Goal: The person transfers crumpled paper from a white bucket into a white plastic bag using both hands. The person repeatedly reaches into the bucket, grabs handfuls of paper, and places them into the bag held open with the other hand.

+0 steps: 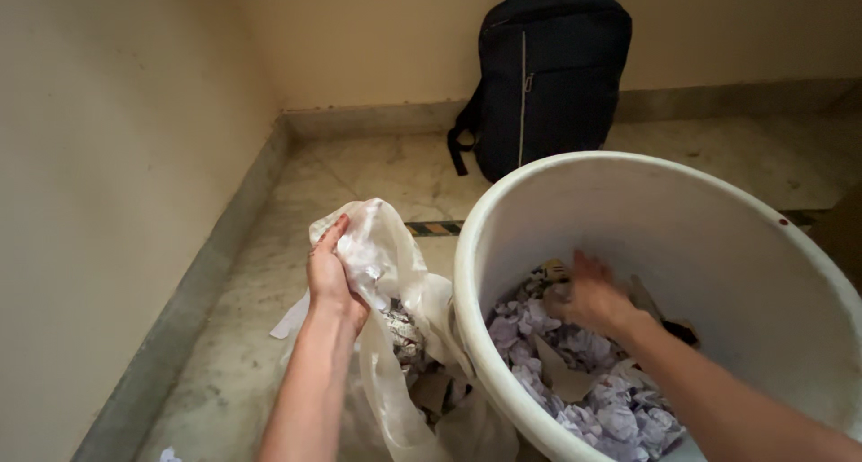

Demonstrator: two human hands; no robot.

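The left hand (332,278) pinches the bag (395,273) rim, on the floor (386,170) beside the bin (682,220). The right hand (588,296), fingers spread but blurred, touches crumpled paper (602,408) inside the bin.

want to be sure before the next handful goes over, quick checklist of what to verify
1. Left hand gripping the bag rim: ok.
2. Bag mouth open beside the tub: ok, already holds some scraps.
3. Right hand inside the tub on the crumpled paper: ok.
4. Right hand has a firm handful: cannot tell, it is blurred.
5. Bag has room left: cannot tell, lower part hidden.
6. Backpack clear of the work: ok, it leans on the wall.
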